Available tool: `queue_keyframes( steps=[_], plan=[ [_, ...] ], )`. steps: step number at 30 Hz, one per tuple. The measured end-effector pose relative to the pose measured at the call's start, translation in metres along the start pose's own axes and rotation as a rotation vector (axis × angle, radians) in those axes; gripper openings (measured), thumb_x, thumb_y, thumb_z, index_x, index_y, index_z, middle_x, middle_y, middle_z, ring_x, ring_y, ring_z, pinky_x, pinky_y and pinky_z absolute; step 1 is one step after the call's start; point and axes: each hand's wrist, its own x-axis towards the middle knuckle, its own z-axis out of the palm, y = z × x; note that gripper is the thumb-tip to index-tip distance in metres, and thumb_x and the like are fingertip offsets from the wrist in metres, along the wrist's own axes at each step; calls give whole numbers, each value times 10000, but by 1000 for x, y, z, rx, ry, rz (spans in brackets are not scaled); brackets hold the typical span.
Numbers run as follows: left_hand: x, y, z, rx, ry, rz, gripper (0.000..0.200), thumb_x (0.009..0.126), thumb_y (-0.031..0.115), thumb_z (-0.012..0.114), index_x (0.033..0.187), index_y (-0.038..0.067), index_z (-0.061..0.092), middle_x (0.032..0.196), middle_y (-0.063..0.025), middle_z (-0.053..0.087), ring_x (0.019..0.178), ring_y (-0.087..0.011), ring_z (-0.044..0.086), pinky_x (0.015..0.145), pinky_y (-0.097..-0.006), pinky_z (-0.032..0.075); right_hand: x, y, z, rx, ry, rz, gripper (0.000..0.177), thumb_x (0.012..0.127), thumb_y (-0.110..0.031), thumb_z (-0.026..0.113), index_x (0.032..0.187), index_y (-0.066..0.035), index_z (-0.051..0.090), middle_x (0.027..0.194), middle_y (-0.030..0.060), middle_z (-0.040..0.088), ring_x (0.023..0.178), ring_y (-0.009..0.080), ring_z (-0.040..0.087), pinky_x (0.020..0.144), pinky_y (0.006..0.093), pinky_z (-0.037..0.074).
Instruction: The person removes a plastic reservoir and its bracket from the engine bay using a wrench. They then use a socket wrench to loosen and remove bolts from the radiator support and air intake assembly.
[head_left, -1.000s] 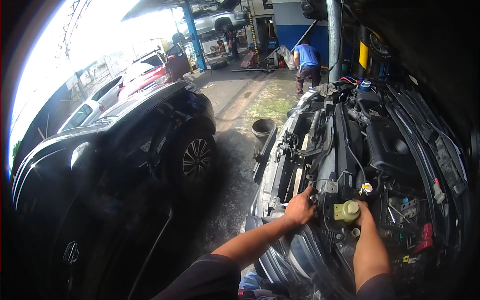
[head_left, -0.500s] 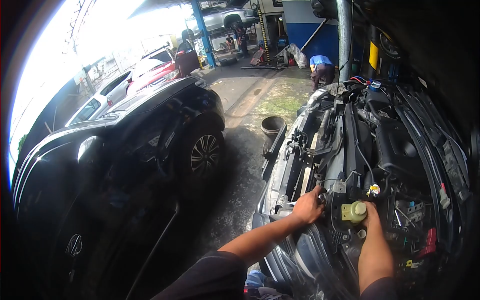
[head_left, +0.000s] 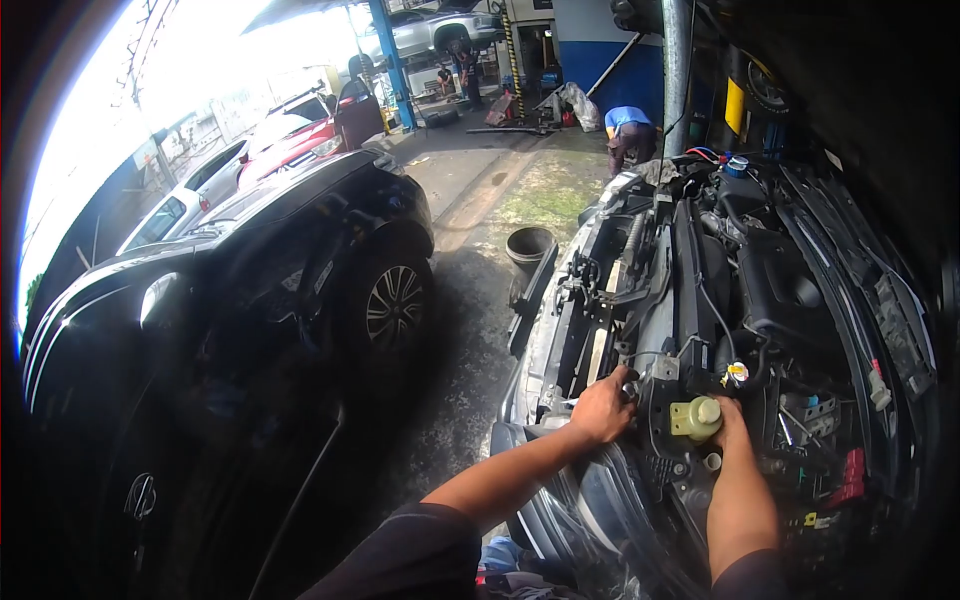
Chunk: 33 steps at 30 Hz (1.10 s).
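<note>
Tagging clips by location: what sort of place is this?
Likely a car repair workshop: a car on a lift at the back, an open engine bay in front, a black car alongside.

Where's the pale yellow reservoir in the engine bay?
Head view, lower right of centre: the pale yellow reservoir sits at the engine bay's front edge, beside the right hand, left hand further left.

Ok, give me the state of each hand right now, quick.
Left hand: fingers curled shut at the front of the engine bay; what it grips is hidden.
Right hand: against the pale yellow reservoir; fingers hidden, grip cannot be told.
</note>
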Motion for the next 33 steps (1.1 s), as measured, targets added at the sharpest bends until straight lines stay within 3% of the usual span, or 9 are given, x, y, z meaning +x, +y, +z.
queue_keyframes(
  steps=[3, 7, 10, 14, 18, 21, 24, 27, 33],
  plan=[
    [0, 1, -1, -11, -14, -20, 434, 877, 208, 682, 1259, 54, 543, 1039, -284, 692, 1050, -467, 651, 932, -513, 506, 16, 11, -13, 40, -126, 11, 260, 882, -184, 716, 1068, -13, 659, 957, 140, 705, 824, 297, 713, 771, 479, 595],
    [0, 0, 0, 0, 3, -11, 434, 862, 181, 696, 1256, 66, 556, 1055, -275, 692, 1051, -469, 648, 931, -515, 508, 21, 13, -17, 44, -67, 65, 343, 877, -177, 723, 1162, -22, 612, 1052, 163, 687, 908, 310, 705, 792, 493, 592],
    [-1, 3, -3, -8, -10, -22, 438, 856, 176, 700, 1256, 70, 556, 1066, -273, 691, 1053, -471, 646, 930, -517, 508, 12, 9, -6, -21, 59, -5, 347, 879, -176, 715, 1168, -19, 603, 1063, 169, 682, 910, 319, 705, 802, 509, 592],
    [1, -1, 2, 29, -11, -17, 472, 868, 189, 685, 1286, 48, 518, 1040, -266, 697, 1043, -457, 656, 920, -514, 509, 8, 4, -8, 7, -92, 12, 316, 871, -171, 722, 1131, -20, 623, 1030, 162, 688, 914, 315, 709, 809, 510, 595],
    [2, -4, 4, 11, 22, -18, 428, 862, 185, 692, 1259, 93, 562, 1015, -261, 698, 1012, -457, 661, 902, -519, 514, 46, 26, -31, 4, -102, 11, 325, 873, -167, 721, 1148, -14, 638, 1045, 153, 698, 911, 300, 715, 803, 494, 598],
    [1, -1, 2, 12, 13, -30, 428, 863, 182, 694, 1263, 97, 566, 1011, -256, 701, 1012, -453, 662, 901, -513, 517, 1, -1, -2, -42, -51, 22, 313, 881, -177, 722, 1141, -19, 650, 1048, 152, 701, 907, 294, 717, 799, 481, 599],
    [4, -6, 5, 14, -9, -10, 458, 881, 200, 675, 1281, 53, 509, 1002, -270, 697, 1014, -466, 659, 899, -522, 513, 11, 7, -13, 3, -171, 28, 274, 882, -163, 720, 1109, -21, 661, 1022, 143, 705, 890, 289, 720, 790, 468, 598],
    [4, -7, 5, 12, -16, -7, 441, 887, 204, 673, 1269, 57, 510, 990, -266, 697, 1009, -469, 658, 896, -526, 511, 42, 24, -24, 73, -111, 99, 262, 878, -146, 718, 1102, -21, 661, 1007, 132, 706, 873, 282, 721, 780, 456, 599],
    [1, -1, 1, 33, -14, -4, 439, 893, 191, 673, 1279, 62, 508, 1017, -271, 693, 1023, -470, 654, 902, -523, 511, 9, 5, -9, -22, -122, -60, 288, 890, -190, 720, 1117, -28, 651, 1009, 125, 699, 870, 284, 713, 789, 465, 591]
  ],
)
